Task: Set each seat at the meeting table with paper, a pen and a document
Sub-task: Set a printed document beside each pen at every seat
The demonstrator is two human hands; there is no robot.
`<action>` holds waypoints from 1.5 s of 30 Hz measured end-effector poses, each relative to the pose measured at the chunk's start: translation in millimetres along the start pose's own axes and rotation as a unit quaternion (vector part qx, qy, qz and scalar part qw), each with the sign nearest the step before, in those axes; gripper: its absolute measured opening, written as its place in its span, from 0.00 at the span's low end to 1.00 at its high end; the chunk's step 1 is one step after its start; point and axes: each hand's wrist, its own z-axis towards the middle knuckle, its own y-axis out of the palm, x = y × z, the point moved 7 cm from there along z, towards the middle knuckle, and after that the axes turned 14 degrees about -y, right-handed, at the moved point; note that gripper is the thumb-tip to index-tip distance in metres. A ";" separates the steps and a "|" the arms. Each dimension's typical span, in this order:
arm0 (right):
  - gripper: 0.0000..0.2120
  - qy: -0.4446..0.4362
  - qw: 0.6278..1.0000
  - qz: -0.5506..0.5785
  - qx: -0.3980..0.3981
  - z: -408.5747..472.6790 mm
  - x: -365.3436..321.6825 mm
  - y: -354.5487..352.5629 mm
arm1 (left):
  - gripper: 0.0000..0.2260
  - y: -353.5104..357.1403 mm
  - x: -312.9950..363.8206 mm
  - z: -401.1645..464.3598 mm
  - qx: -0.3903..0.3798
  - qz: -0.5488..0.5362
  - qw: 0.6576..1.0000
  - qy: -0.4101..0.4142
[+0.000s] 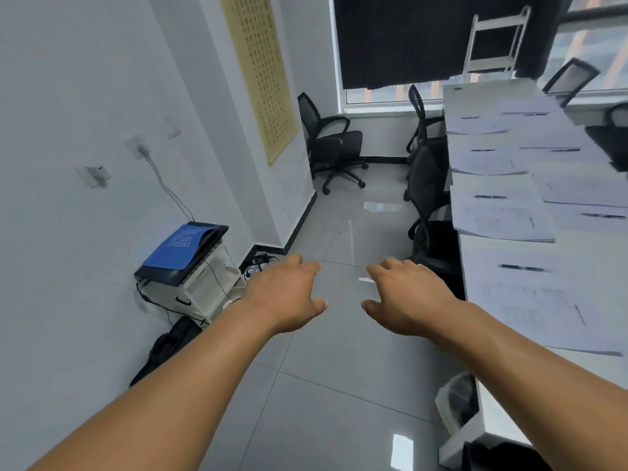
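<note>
Office corner, grey tiled floor (pixel 339 385); meeting table (pixel 492 260) at right, places laid with paper sets and pens.
Left hand (pixel 289 294) and right hand (pixel 404 297) held out over the floor, fingers loosely spread, holding nothing; nearest document (pixel 537 311) lies flat on the table beside the right forearm, pen (pixel 523 267) above it; sheets judged light, limp, slippery, best lifted at an overhanging edge; black chairs (pixel 431 198) crowd the table side; cart with blue pad (pixel 183 246) by the wall.
</note>
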 end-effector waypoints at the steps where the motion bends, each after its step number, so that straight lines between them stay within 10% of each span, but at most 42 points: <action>1: 0.20 0.011 1.000 -0.001 -0.003 4.0 10.2 -2.6 | 0.34 -2.5 8.9 12.0 -0.002 -0.003 1.000 0.013; 19: 0.17 0.327 0.945 0.019 0.004 90.1 178.9 -46.1 | 0.32 -54.4 178.6 269.4 -0.001 0.017 0.942 0.336; 45: 0.31 0.598 0.795 0.088 0.058 -11.8 383.7 -58.3 | 0.33 -86.8 480.9 328.0 -0.010 0.122 0.793 0.597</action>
